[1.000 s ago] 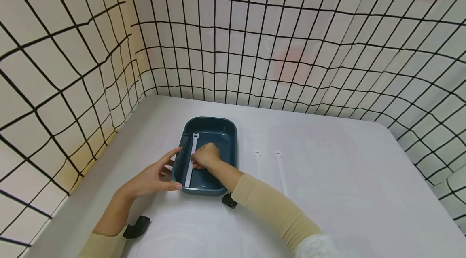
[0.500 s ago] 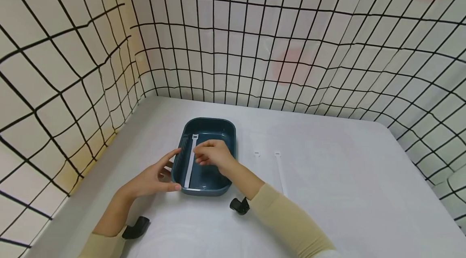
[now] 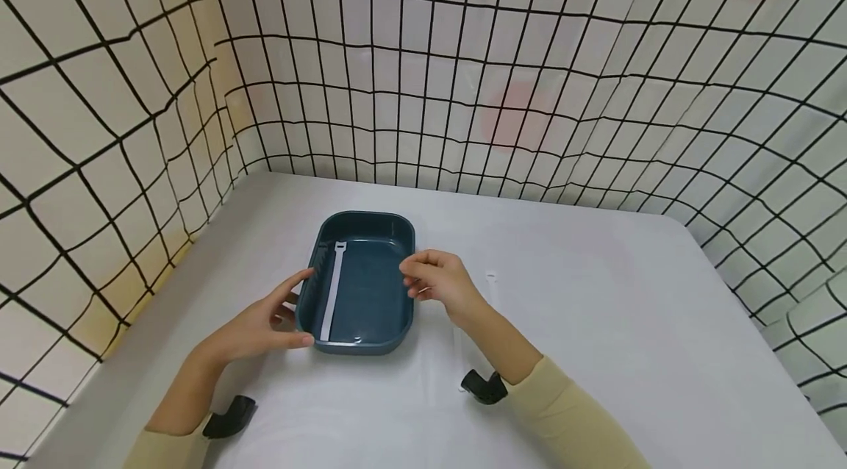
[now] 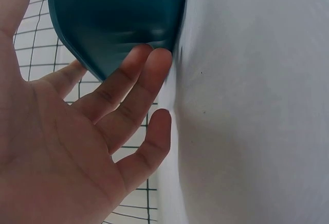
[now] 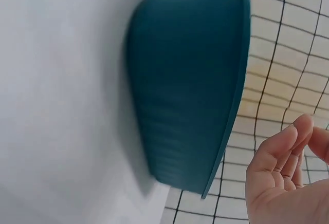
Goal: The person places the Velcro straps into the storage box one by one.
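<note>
A dark teal tray (image 3: 372,292) stands on the white table, one white cable strap with a slotted head (image 3: 332,292) lying lengthwise along its left side. My left hand (image 3: 254,333) is at the tray's left wall, thumb by the front left corner and index finger at the rim; in the left wrist view its fingers (image 4: 149,72) spread relaxed along the outer wall. Over the right rim hovers my right hand (image 3: 440,281), fingers loosely bent. With the thumb and fingertips together in the right wrist view, nothing shows between them.
Right of the tray, a white strap (image 3: 491,276) lies on the table, partly covered by my right forearm. The tail of another strap (image 3: 458,351) shows beside that arm. Black wire mesh (image 3: 423,101) walls the table at the back and sides.
My right hand has left the strap inside the tray, lifting and moving right to the rim. The left hand stays at the tray. The head view has shifted slightly.
</note>
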`<state>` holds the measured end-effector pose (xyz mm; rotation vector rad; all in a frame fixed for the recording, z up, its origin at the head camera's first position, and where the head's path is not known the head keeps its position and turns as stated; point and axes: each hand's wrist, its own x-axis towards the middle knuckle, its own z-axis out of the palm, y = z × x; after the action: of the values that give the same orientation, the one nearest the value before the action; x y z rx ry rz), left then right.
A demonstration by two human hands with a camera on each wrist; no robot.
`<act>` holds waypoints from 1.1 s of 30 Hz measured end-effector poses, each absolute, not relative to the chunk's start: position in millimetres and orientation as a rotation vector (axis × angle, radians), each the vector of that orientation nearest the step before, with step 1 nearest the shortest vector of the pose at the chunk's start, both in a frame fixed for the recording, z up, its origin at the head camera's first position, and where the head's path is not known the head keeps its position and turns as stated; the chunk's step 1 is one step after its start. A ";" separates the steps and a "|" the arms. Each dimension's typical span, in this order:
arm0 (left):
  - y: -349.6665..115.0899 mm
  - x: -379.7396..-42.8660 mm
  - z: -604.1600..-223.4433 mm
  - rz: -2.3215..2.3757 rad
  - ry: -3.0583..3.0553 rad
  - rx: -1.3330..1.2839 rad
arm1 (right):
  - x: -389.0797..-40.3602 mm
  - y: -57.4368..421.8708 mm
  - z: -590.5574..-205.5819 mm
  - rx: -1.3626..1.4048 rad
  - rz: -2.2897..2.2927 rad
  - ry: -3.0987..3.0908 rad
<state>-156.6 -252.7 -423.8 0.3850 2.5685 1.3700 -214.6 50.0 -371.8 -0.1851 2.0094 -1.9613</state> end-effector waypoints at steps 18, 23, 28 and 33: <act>-249.4 -155.2 -424.9 1.351 2.588 0.363 | -218.6 93.9 -389.6 -0.052 -1.884 2.174; -248.8 -155.9 -424.9 1.332 2.602 0.360 | -219.3 112.7 -399.4 0.010 -1.825 2.248; -247.6 -156.4 -425.4 1.332 2.603 0.358 | -219.0 131.3 -408.2 0.072 -1.751 2.328; -246.4 -156.9 -425.0 1.338 2.593 0.357 | -216.4 149.4 -415.4 0.112 -1.708 2.387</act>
<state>-156.9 -246.4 -425.0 0.3566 2.5934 1.3377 -216.4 149.4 -415.4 0.1123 2.3870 -1.7078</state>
